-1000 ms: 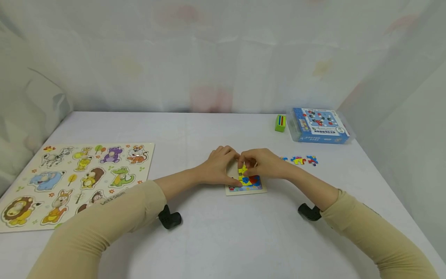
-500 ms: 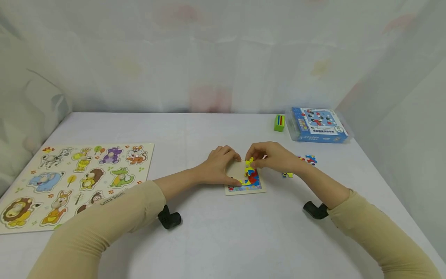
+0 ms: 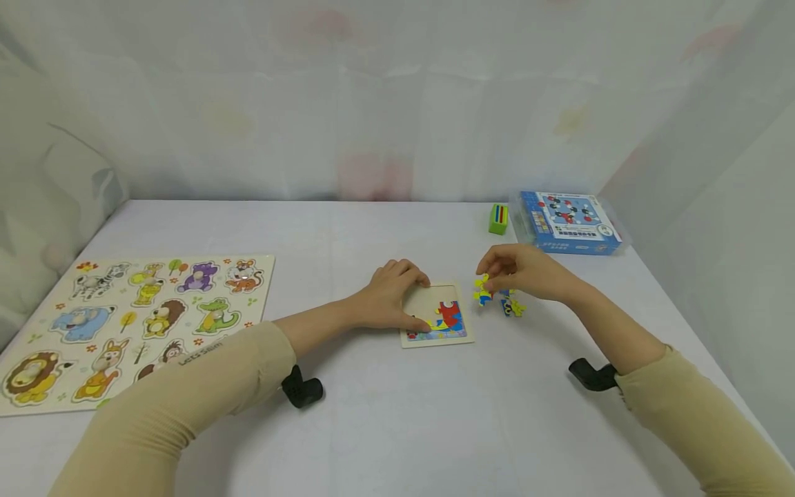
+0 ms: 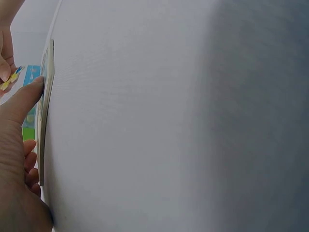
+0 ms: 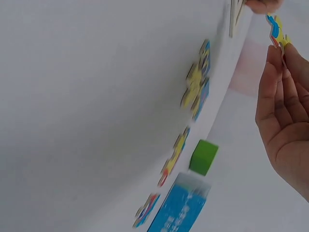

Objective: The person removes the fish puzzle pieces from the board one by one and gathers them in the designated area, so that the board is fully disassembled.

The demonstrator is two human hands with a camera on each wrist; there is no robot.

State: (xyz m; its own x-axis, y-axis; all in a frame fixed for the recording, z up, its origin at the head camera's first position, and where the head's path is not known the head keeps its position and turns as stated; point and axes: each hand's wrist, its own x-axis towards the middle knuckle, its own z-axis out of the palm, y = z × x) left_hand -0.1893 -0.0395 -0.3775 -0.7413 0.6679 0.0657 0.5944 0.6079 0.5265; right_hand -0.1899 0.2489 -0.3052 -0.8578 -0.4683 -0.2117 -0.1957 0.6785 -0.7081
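My left hand (image 3: 388, 298) grips a small square puzzle tray (image 3: 424, 300), thumb (image 4: 30, 99) on its near left part and fingers at the far left edge. Several red, blue and yellow pieces sit along the tray's lower and right side, while bare wood shows at its upper left. To the right of the tray, my right hand (image 3: 526, 271) pinches a yellow and blue puzzle piece (image 3: 482, 291) between thumb and fingertips. In the right wrist view the held piece (image 5: 276, 30) is raised above the table. Loose pieces (image 3: 513, 306) lie beneath and beside that hand.
A large animal peg puzzle board (image 3: 205, 281) lies at the left. At the back right are a blue box (image 3: 574, 224) and a green block (image 3: 499, 219) with coloured stripes. More loose puzzle pieces (image 5: 175, 153) lie in the right wrist view. White curtains surround the table.
My right hand has lifted the yellow piece off the tray and carried it right, uncovering the tray's interior. The left hand has stayed in place on the tray.
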